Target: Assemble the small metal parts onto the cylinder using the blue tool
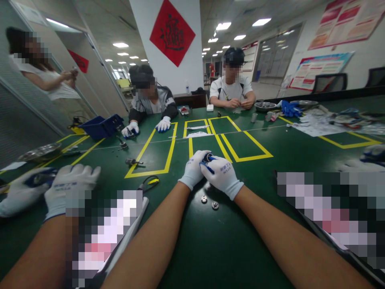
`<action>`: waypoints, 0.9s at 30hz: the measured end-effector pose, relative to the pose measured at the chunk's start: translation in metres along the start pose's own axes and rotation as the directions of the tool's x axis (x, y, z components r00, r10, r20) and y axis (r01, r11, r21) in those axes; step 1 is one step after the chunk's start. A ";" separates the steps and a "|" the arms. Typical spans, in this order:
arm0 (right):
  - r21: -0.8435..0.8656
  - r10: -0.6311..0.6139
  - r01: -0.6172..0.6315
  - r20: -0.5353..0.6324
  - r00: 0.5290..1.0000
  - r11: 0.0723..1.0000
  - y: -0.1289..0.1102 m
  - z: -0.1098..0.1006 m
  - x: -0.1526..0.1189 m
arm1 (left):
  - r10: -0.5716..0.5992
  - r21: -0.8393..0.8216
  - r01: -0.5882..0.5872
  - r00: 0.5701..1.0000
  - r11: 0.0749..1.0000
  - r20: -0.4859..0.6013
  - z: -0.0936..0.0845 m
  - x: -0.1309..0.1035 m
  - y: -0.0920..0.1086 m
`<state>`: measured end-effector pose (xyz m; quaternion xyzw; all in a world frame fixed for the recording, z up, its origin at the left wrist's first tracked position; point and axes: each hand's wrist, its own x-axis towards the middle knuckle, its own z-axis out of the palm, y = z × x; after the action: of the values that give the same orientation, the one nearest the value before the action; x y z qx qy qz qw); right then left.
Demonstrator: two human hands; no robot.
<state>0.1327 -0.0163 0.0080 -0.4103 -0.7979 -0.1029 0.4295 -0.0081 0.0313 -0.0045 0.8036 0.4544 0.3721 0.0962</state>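
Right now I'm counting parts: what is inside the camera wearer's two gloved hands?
A dark, rounded part shows between the left hand and the right hand. The hands cover the rest, so its full shape cannot be seen.

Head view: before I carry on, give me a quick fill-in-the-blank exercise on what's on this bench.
1. The left hand and right hand meet around a small part, and the backs of their gloves are coloured ____.
2. Nearer the camera than those hands, the number of small metal discs lying on the table is ____.
3. The colour of the tape marking out boxes is ____.
4. The bin toward the left is coloured ____.

Missing words: white; two; yellow; blue.
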 end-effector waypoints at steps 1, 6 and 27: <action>0.000 -0.002 0.002 0.001 1.000 1.000 -0.001 0.000 0.000 | 0.009 -0.002 -0.009 1.000 1.000 -0.004 0.000 0.000 -0.001; 0.018 -0.028 0.027 0.018 0.999 0.999 -0.001 0.001 0.000 | 0.009 -0.001 -0.009 1.000 1.000 0.005 0.001 0.000 -0.004; 0.012 -0.028 0.028 0.002 1.000 1.000 -0.003 0.001 0.000 | -0.025 0.011 0.025 1.000 1.000 0.004 -0.002 0.000 0.001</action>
<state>0.1298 -0.0175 0.0081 -0.3968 -0.8045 -0.1038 0.4296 -0.0092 0.0305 -0.0023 0.7992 0.4662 0.3668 0.0970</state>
